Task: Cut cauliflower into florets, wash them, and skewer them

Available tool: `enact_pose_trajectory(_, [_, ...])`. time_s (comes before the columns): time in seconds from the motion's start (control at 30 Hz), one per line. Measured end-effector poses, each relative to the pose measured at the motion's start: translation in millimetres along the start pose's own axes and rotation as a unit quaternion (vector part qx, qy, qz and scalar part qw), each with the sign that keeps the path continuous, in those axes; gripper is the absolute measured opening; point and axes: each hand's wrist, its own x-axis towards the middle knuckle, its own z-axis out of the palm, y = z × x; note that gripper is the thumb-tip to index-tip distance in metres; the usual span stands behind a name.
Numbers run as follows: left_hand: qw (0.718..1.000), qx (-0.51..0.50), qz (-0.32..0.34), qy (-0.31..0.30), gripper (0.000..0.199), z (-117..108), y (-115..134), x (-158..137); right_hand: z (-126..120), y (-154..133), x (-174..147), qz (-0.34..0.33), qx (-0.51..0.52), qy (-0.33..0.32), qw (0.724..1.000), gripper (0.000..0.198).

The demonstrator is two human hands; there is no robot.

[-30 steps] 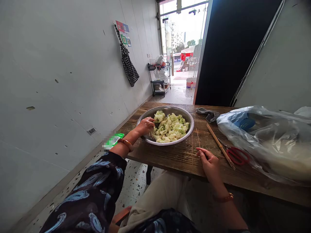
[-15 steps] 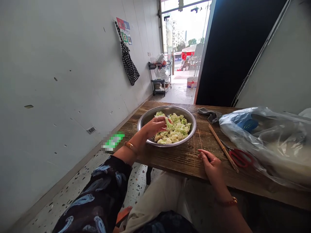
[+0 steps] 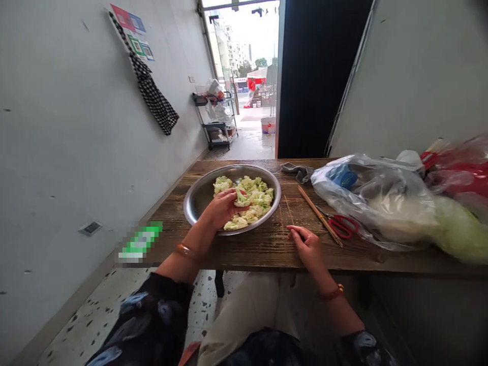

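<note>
The left hand [image 3: 221, 208] pinches a pale green cauliflower floret [image 3: 241, 197] over the round steel bowl [image 3: 198, 195], while the right hand [image 3: 307, 245], loosely curled, rests on thin bamboo skewers [image 3: 286, 209], contact unclear.

Small street-front eatery, food-prep corner: rough wooden table [image 3: 247, 249]; steel bowl [image 3: 198, 195] of cauliflower [image 3: 251, 195]; bamboo skewers [image 3: 319, 216]; payment-code stickers [image 3: 131, 30] on wall; checked apron [image 3: 154, 99] hanging; wheeled rack [image 3: 215, 119]; glass doorway [image 3: 244, 66] onto street.

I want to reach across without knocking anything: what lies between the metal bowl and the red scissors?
In the head view, thin skewers and a bundle of sticks lie on the table between bowl and scissors.
</note>
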Motion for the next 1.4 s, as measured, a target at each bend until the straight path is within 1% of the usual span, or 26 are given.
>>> enact_pose_trajectory(0.13, [0.998,-0.036,0.014,-0.049,0.015,1,-6,-4,0,3,-2,0.017,-0.009,0.009,1.000,0.037])
enact_pose_trajectory(0.27, [0.996,-0.048,0.018,-0.080,0.021,1,-9,-7,1,7,-4,0.042,-0.010,0.021,0.999,0.040])
enact_pose_trajectory(0.33, [0.994,-0.047,0.023,-0.095,0.026,1,-10,-10,0,3,-3,0.054,-0.013,0.034,0.998,0.042])
enact_pose_trajectory(0.4, [0.993,-0.046,0.029,-0.106,0.030,2,-12,-12,1,-10,-1,0.045,-0.024,0.052,0.997,0.042])
enact_pose_trajectory(0.47, [0.992,-0.045,0.035,-0.113,0.032,2,-13,-14,3,-33,4,0.001,-0.040,0.063,0.997,0.039])
enact_pose_trajectory(0.53, [0.991,-0.042,0.044,-0.116,0.033,1,-13,-16,9,-62,12,-0.069,-0.059,0.051,0.995,0.033])
enact_pose_trajectory(0.63, [0.990,-0.044,0.064,-0.116,0.033,-1,-13,-16,24,-103,29,-0.178,-0.082,-0.005,0.981,0.025])
enact_pose_trajectory(0.7, [0.989,-0.060,0.077,-0.113,0.033,-2,-13,-15,35,-120,39,-0.234,-0.092,-0.047,0.967,0.022])
enact_pose_trajectory(0.8, [0.987,-0.081,0.086,-0.109,0.031,-3,-14,-15,47,-130,52,-0.271,-0.104,-0.082,0.953,0.016])
enact_pose_trajectory(0.9, [0.986,-0.089,0.094,-0.105,0.030,-4,-13,-14,54,-133,57,-0.287,-0.128,-0.078,0.946,0.009])
enact_pose_trajectory(1.0, [0.987,-0.088,0.095,-0.099,0.028,-9,-10,-13,55,-137,59,-0.292,-0.150,-0.080,0.941,0.008])
enact_pose_trajectory(1.07, [0.990,-0.073,0.092,-0.081,0.024,-17,-7,-12,54,-140,62,-0.274,-0.125,-0.080,0.950,0.010])
enact_pose_trajectory(1.1, [0.992,-0.064,0.092,-0.062,0.022,-24,-5,-11,52,-141,64,-0.257,-0.101,-0.075,0.958,0.012])
enact_pose_trajectory(1.17, [0.993,-0.056,0.102,0.002,0.015,-38,-3,-9,49,-144,70,-0.217,-0.054,-0.056,0.973,0.014])
enact_pose_trajectory(1.23, [0.986,-0.088,0.117,0.085,0.010,-52,-1,-8,48,-147,74,-0.188,-0.034,-0.043,0.981,0.017])
enact_pose_trajectory(1.3, [0.969,-0.149,0.128,0.146,0.009,-61,-1,-7,52,-150,76,-0.183,-0.039,-0.056,0.981,0.021])
enact_pose_trajectory(1.33, [0.962,-0.177,0.130,0.163,0.010,-64,-2,-7,56,-150,76,-0.186,-0.047,-0.071,0.979,0.023])
enact_pose_trajectory(1.4, [0.955,-0.203,0.129,0.171,0.011,-65,-3,-7,67,-148,74,-0.193,-0.063,-0.110,0.973,0.028])
